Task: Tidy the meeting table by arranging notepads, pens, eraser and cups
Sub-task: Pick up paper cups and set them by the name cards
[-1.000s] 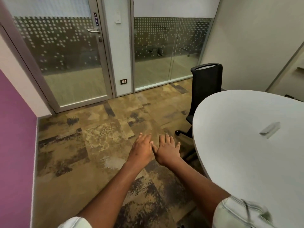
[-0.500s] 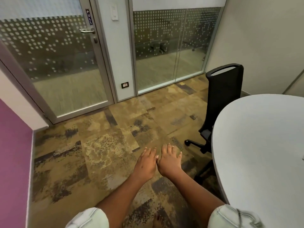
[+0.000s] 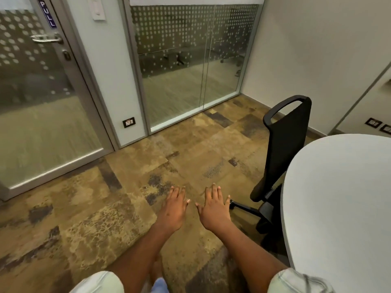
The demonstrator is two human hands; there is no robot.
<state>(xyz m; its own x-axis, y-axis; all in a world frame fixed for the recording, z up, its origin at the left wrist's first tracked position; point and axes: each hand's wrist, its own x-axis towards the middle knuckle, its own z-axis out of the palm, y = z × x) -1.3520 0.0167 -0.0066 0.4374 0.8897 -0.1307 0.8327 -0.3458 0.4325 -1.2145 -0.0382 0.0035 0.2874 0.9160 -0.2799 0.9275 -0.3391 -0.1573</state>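
holds left hand (image 3: 173, 210) and right hand (image 3: 214, 210) out at lower centre of the frame, both released: fingers straight and spread, palms down, grasping nothing. sets them side by side, apart, above the carpet floor (image 3: 95, 218) and not over the desk (image 3: 338, 208); judged a ready pose ahead of any reach. shows no notepads, pens, eraser or cups anywhere in view; presumably out of frame, farther along the desk. places the white rounded desk at right, a black chair (image 3: 287, 144) just beside its edge, a glass door (image 3: 42, 102) marked "pull" at upper left.
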